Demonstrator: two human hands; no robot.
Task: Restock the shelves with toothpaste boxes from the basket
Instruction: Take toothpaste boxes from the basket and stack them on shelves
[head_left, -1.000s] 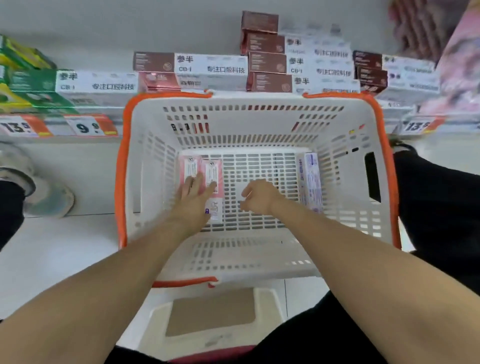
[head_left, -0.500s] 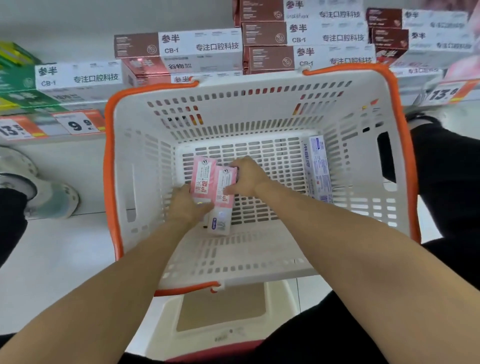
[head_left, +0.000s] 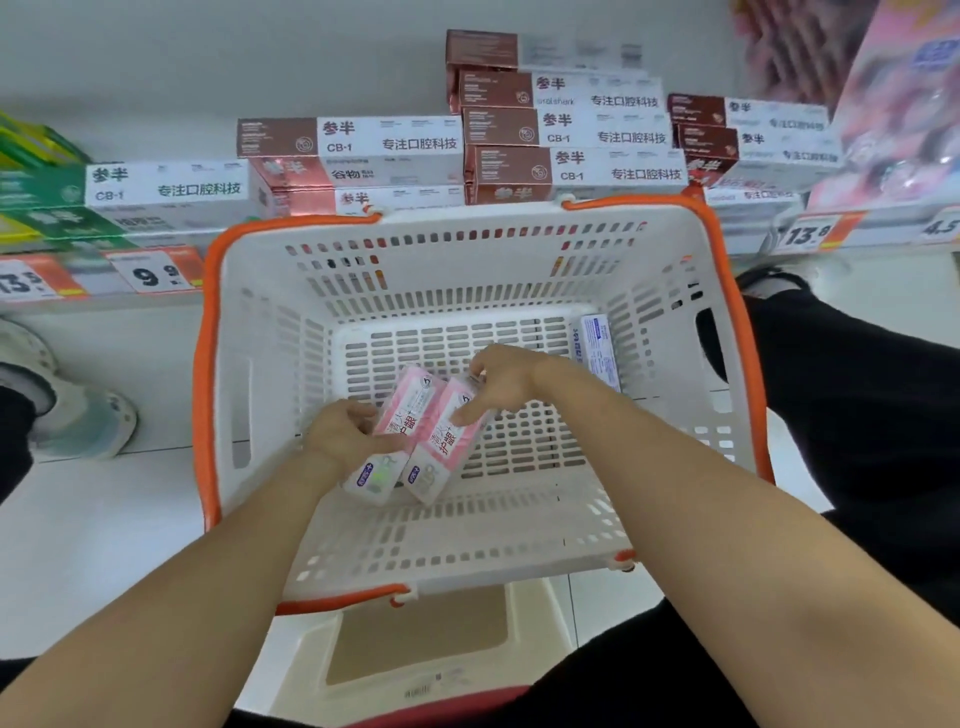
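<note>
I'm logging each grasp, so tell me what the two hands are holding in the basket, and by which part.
Left hand grips the left pink box along its left side; right hand pinches the right pink box at its top end.

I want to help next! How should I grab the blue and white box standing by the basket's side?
Take the blue and white box by its two long faces near the top edge, coming straight down from above. It stands on its narrow edge against the right wall of the basket, so only the top and the inward face look free; the wall probably blocks a grab from the right.
</note>
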